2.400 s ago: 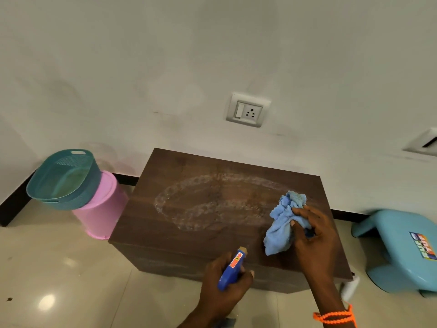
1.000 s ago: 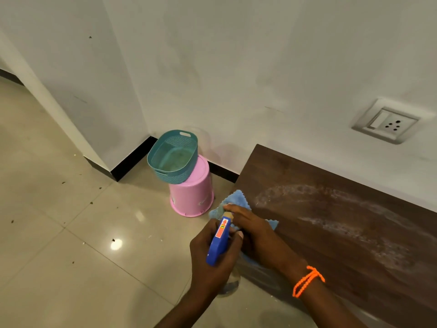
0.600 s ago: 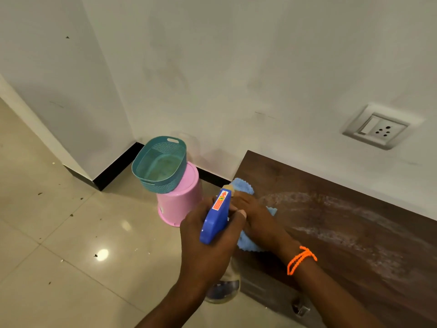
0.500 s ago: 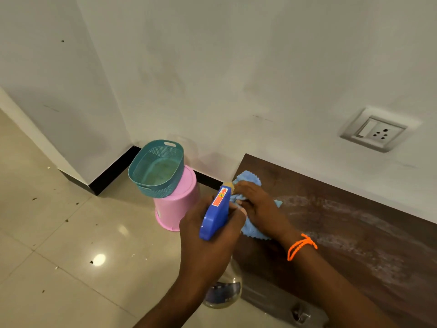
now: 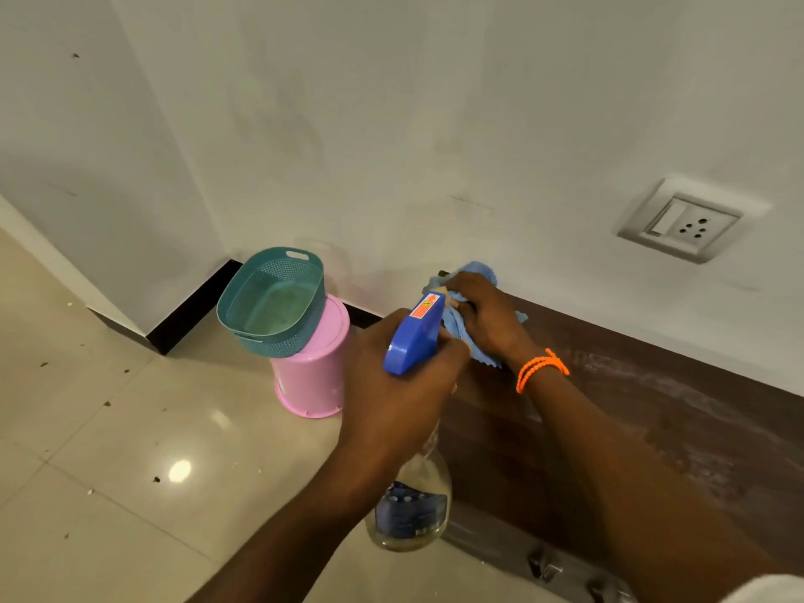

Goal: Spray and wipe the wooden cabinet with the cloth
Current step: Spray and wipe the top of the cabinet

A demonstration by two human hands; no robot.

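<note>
The dark wooden cabinet (image 5: 678, 433) fills the lower right, its top streaked with whitish spray marks. My right hand (image 5: 487, 317), with an orange bead bracelet on the wrist, presses the blue cloth (image 5: 480, 269) onto the cabinet's far left corner by the wall. My left hand (image 5: 398, 385) holds the spray bottle (image 5: 415, 335) upright just left of the cabinet's edge; its blue trigger head points toward the cloth and its clear body (image 5: 411, 511) hangs below my fist.
A teal perforated basket (image 5: 272, 298) rests tilted on an upturned pink bucket (image 5: 311, 376) on the tiled floor, just left of the cabinet. A wall socket (image 5: 681, 221) sits above the cabinet. A wall corner with black skirting juts out at left.
My right hand has slid the cloth along the cabinet's left side to the far corner at the wall. My left hand has kept the spray bottle close beside it.
</note>
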